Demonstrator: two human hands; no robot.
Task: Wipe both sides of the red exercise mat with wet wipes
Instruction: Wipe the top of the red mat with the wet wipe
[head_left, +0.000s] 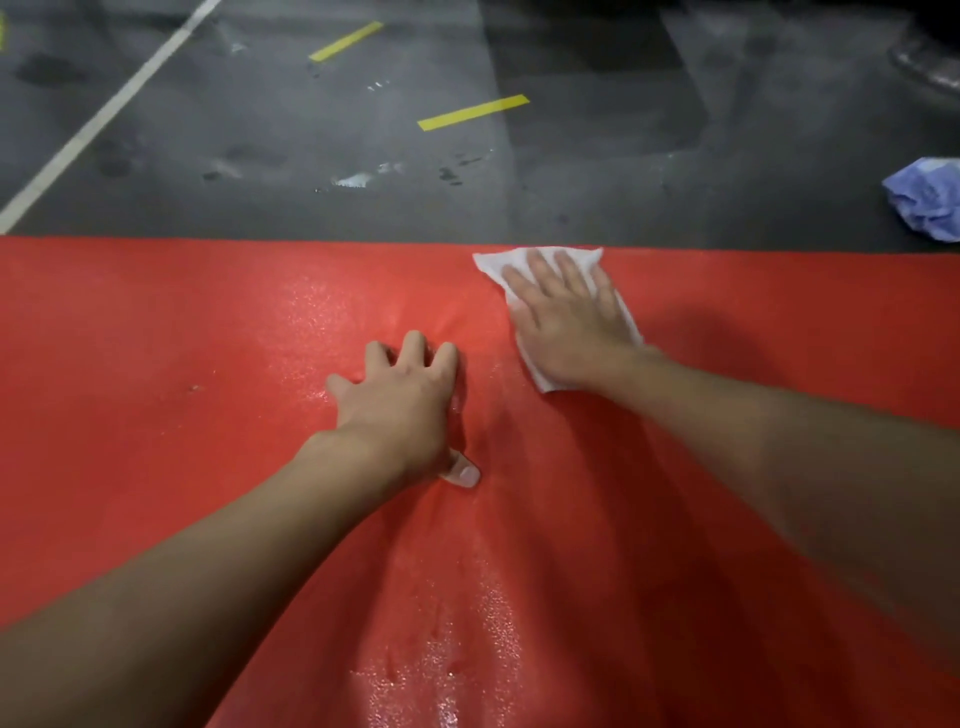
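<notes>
The red exercise mat (156, 332) lies flat on the floor and fills the lower two thirds of the head view. Wet, shiny streaks run down its middle. A white wet wipe (493, 262) lies near the mat's far edge. My right hand (563, 317) presses flat on the wipe with its fingers straight and spread. My left hand (402, 402) rests on the mat's middle, fingertips and thumb pressing down, with nothing in it.
Beyond the mat is dark grey concrete floor (597, 171) with a white painted line (104, 117) and yellow tape strips (472, 111). A crumpled blue cloth (927, 200) lies on the floor at the right edge.
</notes>
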